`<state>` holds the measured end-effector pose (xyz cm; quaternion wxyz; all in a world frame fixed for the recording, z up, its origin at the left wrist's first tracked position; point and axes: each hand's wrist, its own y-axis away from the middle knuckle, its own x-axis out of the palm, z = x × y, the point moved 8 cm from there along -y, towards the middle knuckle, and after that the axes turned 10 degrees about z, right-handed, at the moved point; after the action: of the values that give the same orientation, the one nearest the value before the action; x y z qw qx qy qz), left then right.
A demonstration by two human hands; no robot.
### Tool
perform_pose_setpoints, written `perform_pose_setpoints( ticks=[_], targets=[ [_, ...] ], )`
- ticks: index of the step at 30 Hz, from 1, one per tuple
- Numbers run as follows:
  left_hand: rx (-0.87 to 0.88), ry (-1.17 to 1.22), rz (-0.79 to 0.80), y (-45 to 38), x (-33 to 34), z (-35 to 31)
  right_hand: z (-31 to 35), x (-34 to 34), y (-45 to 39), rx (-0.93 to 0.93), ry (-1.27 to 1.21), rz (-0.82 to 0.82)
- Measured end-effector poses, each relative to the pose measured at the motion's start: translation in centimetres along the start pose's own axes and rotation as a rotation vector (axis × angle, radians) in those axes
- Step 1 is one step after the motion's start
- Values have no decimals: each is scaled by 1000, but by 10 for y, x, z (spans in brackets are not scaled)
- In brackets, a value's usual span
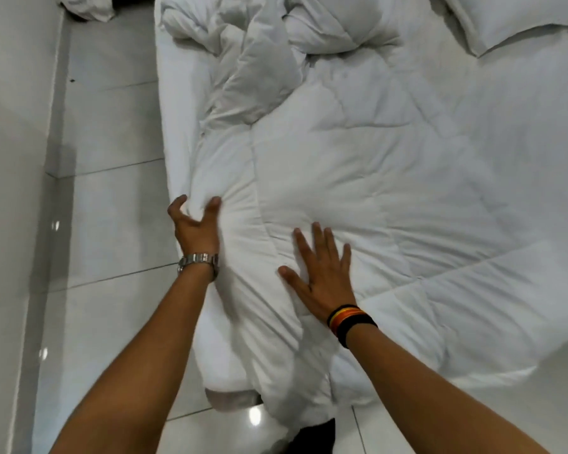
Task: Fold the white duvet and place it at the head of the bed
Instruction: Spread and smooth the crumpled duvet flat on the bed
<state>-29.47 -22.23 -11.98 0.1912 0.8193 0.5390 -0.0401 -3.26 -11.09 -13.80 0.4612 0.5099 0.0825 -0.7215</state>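
Both forearms reach out over foot corner of bed [177,132]. Left hand [195,229], watch on wrist, fingers bunched and clamped on duvet [358,178] edge at mattress side. Right hand [322,273] flat, fingers spread, pressing quilted top, gripping nothing. Duvet mostly spread across bed, far part crumpled in heap. Pillow [512,21] beyond at head. Judgement: folding barely started; every fold plus move to head left.

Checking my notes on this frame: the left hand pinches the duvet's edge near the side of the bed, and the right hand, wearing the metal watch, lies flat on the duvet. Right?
One slip: the metal watch is on the left hand; the right hand, flat on the duvet, wears a striped wristband. The head view shows it.
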Motion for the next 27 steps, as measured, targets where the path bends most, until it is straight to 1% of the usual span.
perform_pose_setpoints(
  ticks=[3, 5, 9, 11, 13, 15, 16, 20, 23, 27],
  targets=[
    [-98, -73, 17, -15, -18, 18, 15, 36, 3, 51, 40, 122],
    [-134, -151, 113, -14, -13, 27, 12, 54, 12, 127, 47, 168],
    [-53, -365, 404, 14, 7, 34, 18, 68, 41, 263, 57, 173],
    [22, -407, 497, 31, 11, 31, 27, 69, 55, 306, 33, 139],
    [24, -430, 522, 34, 5, 26, 39, 63, 60, 342, -46, 100],
    [-36, -445, 502, 24, -4, 19, 51, 55, 63, 358, -125, 52],
    [-36, -447, 487, 14, -9, 8, 57, 48, 61, 361, -148, 11],
    [82, -475, 479, -46, -16, -60, 68, 8, 31, 412, -199, -80],
    [162, -456, 499, -114, -1, -107, 83, -25, -26, 409, -199, -152],
    [335, -509, 527, -206, 53, -150, 99, -54, -129, 421, -168, -228]
  ],
)
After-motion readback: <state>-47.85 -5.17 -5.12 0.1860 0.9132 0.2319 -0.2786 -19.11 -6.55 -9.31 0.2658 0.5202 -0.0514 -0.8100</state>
